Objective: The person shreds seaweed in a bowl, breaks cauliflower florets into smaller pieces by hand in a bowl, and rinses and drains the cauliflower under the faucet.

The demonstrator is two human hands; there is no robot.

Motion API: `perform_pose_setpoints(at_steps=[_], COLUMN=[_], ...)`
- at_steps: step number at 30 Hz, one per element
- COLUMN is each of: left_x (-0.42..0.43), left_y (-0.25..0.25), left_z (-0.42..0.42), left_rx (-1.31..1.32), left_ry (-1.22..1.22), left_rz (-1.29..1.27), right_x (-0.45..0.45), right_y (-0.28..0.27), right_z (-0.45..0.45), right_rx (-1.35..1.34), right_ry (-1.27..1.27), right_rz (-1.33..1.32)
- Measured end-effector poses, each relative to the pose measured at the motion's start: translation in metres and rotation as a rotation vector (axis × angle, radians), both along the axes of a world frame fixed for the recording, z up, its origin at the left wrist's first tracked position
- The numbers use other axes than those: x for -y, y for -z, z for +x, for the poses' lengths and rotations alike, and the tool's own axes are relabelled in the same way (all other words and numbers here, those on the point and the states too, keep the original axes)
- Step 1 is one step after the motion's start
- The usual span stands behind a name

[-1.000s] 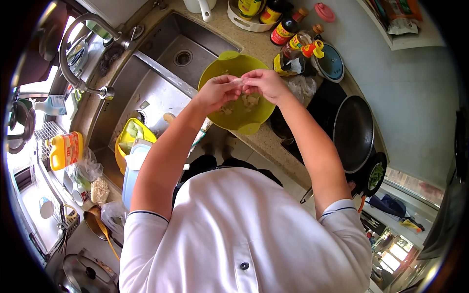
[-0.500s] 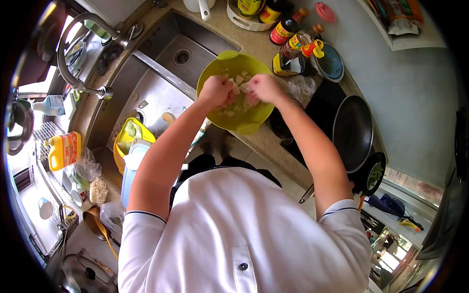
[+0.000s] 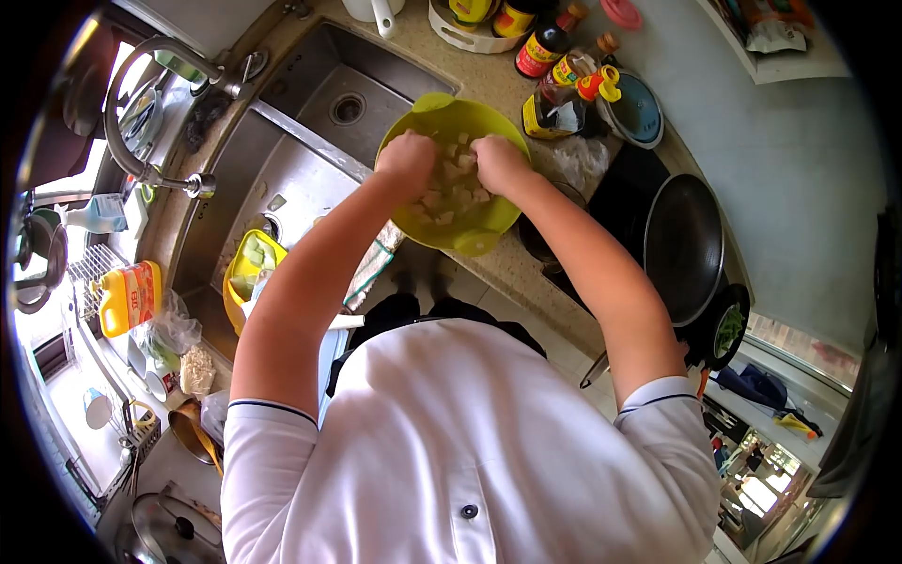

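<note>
A yellow-green bowl [image 3: 456, 242] sits on the counter edge beside the sink, with several pale chunks [image 3: 458, 179] in it. At the bowl's left side is my left hand [image 3: 408, 160], its fingers curled closed and turned down into the bowl. My right hand [image 3: 498, 164] is at the right side, also with curled fingers, close to the pale chunks. The fingertips of both hands are hidden, so what they hold cannot be made out. The hands are apart from each other.
The double sink [image 3: 324, 144] and faucet [image 3: 141, 169] lie to the left, with a yellow basket [image 3: 231, 293] of green pieces. Sauce bottles [image 3: 554, 108] stand behind right. A wok [image 3: 684, 249] and a pan of greens [image 3: 729, 331] are at the right.
My hands, earlier together above the bowl, have moved apart and down to its two sides. The view has shifted slightly.
</note>
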State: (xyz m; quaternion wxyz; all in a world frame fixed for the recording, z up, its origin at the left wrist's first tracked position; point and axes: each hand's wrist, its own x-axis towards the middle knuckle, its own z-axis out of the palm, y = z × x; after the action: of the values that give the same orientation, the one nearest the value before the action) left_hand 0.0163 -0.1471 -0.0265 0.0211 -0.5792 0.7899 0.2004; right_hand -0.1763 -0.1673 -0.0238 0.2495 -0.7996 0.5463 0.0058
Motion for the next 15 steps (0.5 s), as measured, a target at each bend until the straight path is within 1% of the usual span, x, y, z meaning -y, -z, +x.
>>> perform_pose_setpoints(at_steps=[1, 2, 4, 5, 6, 7, 8, 9, 10, 11, 12, 14, 15], left_x=[-0.003, -0.008, -0.007, 0.001, 0.007, 0.006, 0.007, 0.006, 0.002, 0.003, 0.003, -0.003, -0.004], left_y=[0.002, 0.005, 0.025, 0.037, 0.029, 0.023, 0.015, -0.002, -0.010, 0.002, -0.003, -0.014, -0.015], left_z=[-0.004, -0.014, -0.019, -0.017, -0.016, -0.015, -0.011, -0.007, -0.002, 0.000, 0.000, -0.001, -0.001], left_rx=[0.003, -0.048, -0.101, -0.227, -0.352, -0.423, -0.425, -0.573, -0.720, -0.899, -0.902, -1.138, -1.141], left_ry=[-0.002, -0.120, -0.231, -0.336, -0.438, -0.506, -0.509, -0.489, -0.470, -0.439, -0.440, -0.511, -0.512], left_rz=[-0.003, -0.132, -0.261, -0.048, 0.166, 0.104, 0.102, 0.216, 0.337, 0.336, 0.330, 0.442, 0.438], right_x=[0.000, -0.002, -0.007, -0.002, 0.004, 0.009, 0.014, 0.015, 0.014, 0.013, 0.014, 0.013, 0.012], right_y=[-0.004, -0.004, 0.005, 0.027, 0.024, 0.022, 0.019, 0.016, 0.014, 0.012, 0.002, -0.012, -0.018], right_z=[0.001, 0.007, 0.019, 0.016, 0.015, 0.012, 0.009, 0.001, -0.004, -0.009, -0.012, -0.012, -0.012], right_rx=[-0.048, -0.045, 0.001, 0.030, 0.029, 0.168, 0.304, 0.387, 0.562, 0.650, 0.738, 0.779, 0.824], right_ry=[0.011, 0.011, 0.030, -0.049, -0.047, 0.051, 0.146, 0.122, 0.208, 0.264, 0.319, 0.283, 0.253], right_rz=[-0.117, -0.119, -0.181, -0.153, -0.157, 0.077, 0.311, 0.262, 0.408, 0.486, 0.555, 0.554, 0.554])
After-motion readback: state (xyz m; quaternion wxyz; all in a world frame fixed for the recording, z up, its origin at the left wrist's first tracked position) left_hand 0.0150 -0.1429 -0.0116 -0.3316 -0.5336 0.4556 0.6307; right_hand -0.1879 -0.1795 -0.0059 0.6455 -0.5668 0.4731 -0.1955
